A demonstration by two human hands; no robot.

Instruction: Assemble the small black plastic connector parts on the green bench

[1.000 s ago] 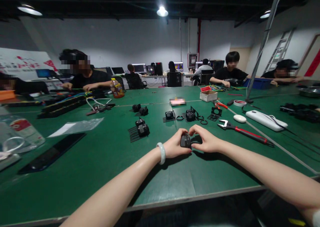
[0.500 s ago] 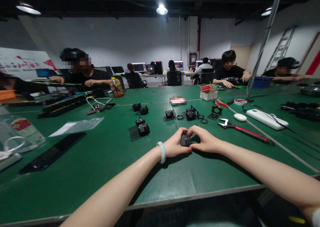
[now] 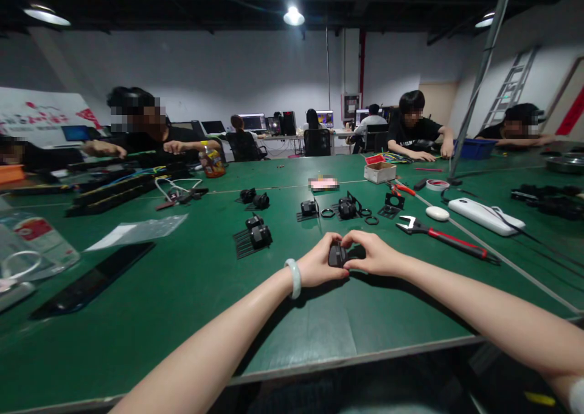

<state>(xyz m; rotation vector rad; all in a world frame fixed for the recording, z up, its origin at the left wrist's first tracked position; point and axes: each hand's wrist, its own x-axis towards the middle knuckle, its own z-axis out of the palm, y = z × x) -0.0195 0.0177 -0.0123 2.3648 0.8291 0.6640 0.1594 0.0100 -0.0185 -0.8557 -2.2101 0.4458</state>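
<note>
Left hand [image 3: 319,265] and right hand [image 3: 374,257] each have their grip closed on the small black part [image 3: 336,256], low over the green desk [image 3: 182,292], where even fingertip pressure should hold it steady.

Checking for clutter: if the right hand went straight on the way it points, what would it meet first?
The right hand points left along the table: first the small black part it pinches, then, likely, the left hand on its other side.

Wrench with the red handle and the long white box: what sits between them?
A small white oval object, perhaps a computer mouse, lies between the wrench and the white box; the head view shows it.
</note>
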